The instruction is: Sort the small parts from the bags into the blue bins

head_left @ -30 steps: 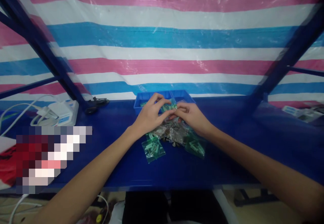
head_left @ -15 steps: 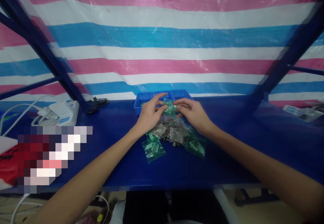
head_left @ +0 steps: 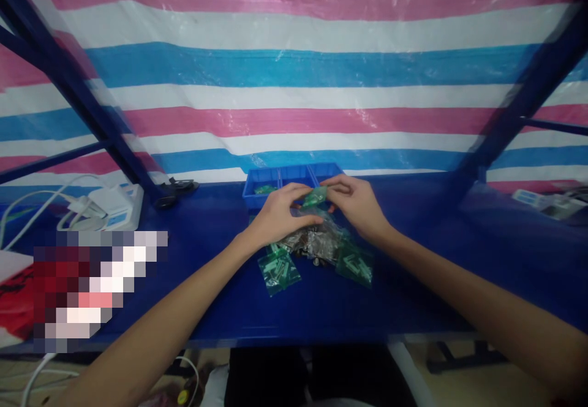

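Note:
Over the blue table, my right hand pinches a small green plastic bag just in front of a blue compartment tray. My left hand lies beside it, fingers curled down onto a heap of small clear bags holding dark metal parts; whether it grips one is hidden. Two green bags lie flat nearer to me, one on the left and one on the right. Another green bag sits in the tray's left compartment.
A white power strip with white cables lies at the left of the table. Dark blue frame posts slant up on both sides before a pink, white and blue striped tarp. White devices sit far right.
Both hands were pinching the green bag together over the tray. Now the right hand alone holds it, and the left hand has dropped onto the heap of clear bags.

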